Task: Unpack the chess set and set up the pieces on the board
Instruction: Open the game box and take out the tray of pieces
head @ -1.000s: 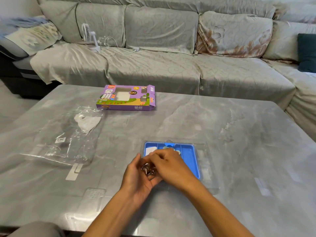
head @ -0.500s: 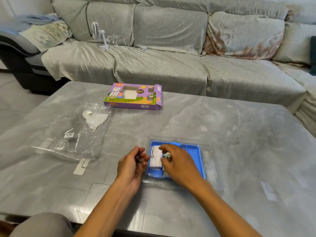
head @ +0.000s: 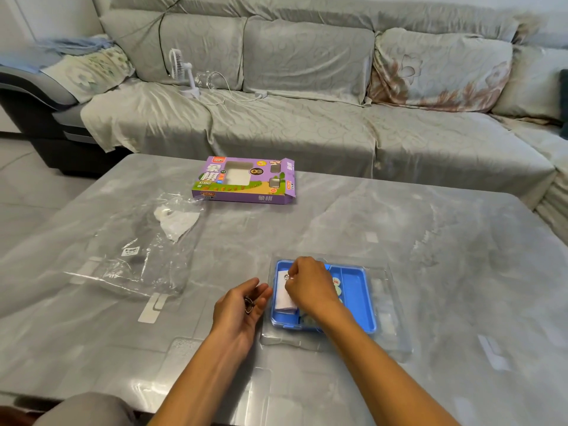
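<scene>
Evidently unpacking, the right hand [head: 310, 287] pinched a small ring over the blue tray [head: 356, 298], at the surface's six o'clock; the left hand [head: 238, 309], half-curled at its nine o'clock, cradled dark metal bits, freeing the pieces.

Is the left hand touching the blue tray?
Apart. The head view shows a strip of table between the left hand fingertips and the blue tray edge.

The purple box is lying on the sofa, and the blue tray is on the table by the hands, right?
Not quite. The head view shows the purple box lying on the table, near its far edge, not on the sofa. The blue tray is on the table by the hands, as you said.
</scene>
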### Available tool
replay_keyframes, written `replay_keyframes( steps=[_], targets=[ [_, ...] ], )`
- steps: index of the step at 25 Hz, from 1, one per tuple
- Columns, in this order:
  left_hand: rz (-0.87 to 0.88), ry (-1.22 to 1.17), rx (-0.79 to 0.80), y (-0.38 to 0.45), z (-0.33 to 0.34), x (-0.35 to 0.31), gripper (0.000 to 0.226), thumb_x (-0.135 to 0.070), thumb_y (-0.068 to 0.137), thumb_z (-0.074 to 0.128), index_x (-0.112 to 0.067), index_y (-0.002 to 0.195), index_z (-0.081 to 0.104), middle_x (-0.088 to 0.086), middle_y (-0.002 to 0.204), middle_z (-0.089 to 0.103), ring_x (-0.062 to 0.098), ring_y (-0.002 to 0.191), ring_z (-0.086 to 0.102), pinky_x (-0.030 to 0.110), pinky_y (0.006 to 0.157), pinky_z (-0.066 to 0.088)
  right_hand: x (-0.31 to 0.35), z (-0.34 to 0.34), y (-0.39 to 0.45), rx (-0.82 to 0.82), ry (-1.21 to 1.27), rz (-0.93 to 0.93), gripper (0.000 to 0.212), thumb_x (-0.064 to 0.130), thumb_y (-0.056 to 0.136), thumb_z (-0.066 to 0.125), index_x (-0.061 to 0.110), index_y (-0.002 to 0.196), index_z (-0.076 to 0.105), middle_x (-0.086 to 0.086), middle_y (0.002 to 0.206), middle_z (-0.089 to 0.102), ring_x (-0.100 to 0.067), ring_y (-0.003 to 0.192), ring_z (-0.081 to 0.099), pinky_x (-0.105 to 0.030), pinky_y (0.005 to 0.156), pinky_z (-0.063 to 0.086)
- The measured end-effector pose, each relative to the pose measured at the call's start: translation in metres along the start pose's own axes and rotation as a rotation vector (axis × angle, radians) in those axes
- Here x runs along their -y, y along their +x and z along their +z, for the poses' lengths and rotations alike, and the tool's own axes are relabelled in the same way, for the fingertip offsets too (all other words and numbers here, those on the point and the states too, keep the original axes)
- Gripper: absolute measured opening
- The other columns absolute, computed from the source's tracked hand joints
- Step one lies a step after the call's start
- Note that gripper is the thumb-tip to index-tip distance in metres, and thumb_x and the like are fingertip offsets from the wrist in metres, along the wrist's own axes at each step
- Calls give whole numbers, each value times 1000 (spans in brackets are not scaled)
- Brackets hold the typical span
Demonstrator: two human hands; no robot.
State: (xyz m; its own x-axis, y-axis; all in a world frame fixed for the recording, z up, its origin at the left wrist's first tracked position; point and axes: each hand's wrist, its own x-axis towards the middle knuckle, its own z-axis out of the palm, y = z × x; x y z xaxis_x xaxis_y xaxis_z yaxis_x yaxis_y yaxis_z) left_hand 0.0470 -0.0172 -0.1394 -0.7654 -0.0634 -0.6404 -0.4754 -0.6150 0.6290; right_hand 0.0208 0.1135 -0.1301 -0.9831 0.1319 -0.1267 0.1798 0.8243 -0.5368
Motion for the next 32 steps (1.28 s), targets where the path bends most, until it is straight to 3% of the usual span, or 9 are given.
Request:
replay_keyframes(
  steps=[3, 7, 10, 14, 17, 19, 24, 29, 32],
  targets=[
    [-3, 134, 14, 2, 0, 0, 6, -8, 83, 68, -2, 85, 65, 9, 73, 67, 11, 55, 60, 18, 42, 46, 3, 3, -8, 44, -60, -6, 22, 12, 82, 52, 12, 61, 46, -4, 65, 48, -19, 60, 48, -27, 49, 35],
    [52, 159, -10, 5, -1, 3, 10, -1, 89, 57, -3, 93, 66, 8, 74, 67, 10, 55, 59, 17, 42, 45, -1, 11, -27, -69, -271, -118, 12, 15, 92, 56, 8, 101, 55, -10, 112, 52, -28, 102, 51, -31, 74, 39],
    [113, 160, -55, 8, -3, 8, 16, -4, 96, 49, -5, 101, 64, 12, 87, 70, 16, 67, 65, 18, 48, 51, -9, 11, -36, -126, -285, -108, 11, 9, 93, 53, 11, 104, 55, -7, 113, 53, -26, 102, 54, -33, 73, 43],
    [148, 23, -71, 3, -2, 5, 15, -14, 100, 48, -3, 102, 58, 18, 90, 69, 23, 69, 72, 24, 54, 57, -8, 11, -33, -52, -345, -119, 37, 3, 89, 58, 4, 124, 46, -15, 128, 47, -29, 112, 51, -35, 84, 48],
    [83, -147, -21, -3, -3, -4, 25, -26, 101, 44, -4, 98, 56, 17, 85, 70, 21, 60, 71, 19, 43, 50, -10, 12, -37, -42, -363, -156, 39, 1, 88, 58, 3, 124, 44, -18, 130, 43, -32, 112, 49, -36, 86, 46],
    [14, -180, 36, -7, -1, -6, 29, -29, 101, 44, -5, 92, 58, 13, 71, 70, 15, 48, 65, 14, 34, 41, -17, 19, -46, -112, -374, -224, 36, 2, 84, 63, 6, 116, 49, -14, 118, 50, -28, 101, 54, -32, 78, 46],
    [-53, -200, 134, -12, 5, -3, 35, -30, 98, 45, -1, 89, 60, 16, 71, 69, 26, 62, 70, 24, 53, 58, -21, 20, -47, -79, -129, -105, 22, 18, 93, 55, 12, 113, 49, -7, 111, 58, -24, 100, 57, -33, 83, 48],
    [-43, -205, 164, -12, 2, -2, 35, -30, 99, 44, 1, 95, 60, 19, 77, 71, 30, 72, 71, 29, 60, 60, -15, 14, -39, 9, -135, -50, 21, 18, 93, 55, 12, 113, 53, -7, 112, 61, -23, 99, 59, -34, 86, 50],
    [-49, -190, 164, -12, 3, -2, 34, -30, 99, 44, 0, 96, 60, 19, 80, 71, 30, 73, 71, 31, 65, 59, -17, 20, -47, -124, -234, -142, 25, 16, 89, 62, 12, 113, 55, -7, 113, 56, -22, 99, 56, -31, 83, 48]
  ],
)
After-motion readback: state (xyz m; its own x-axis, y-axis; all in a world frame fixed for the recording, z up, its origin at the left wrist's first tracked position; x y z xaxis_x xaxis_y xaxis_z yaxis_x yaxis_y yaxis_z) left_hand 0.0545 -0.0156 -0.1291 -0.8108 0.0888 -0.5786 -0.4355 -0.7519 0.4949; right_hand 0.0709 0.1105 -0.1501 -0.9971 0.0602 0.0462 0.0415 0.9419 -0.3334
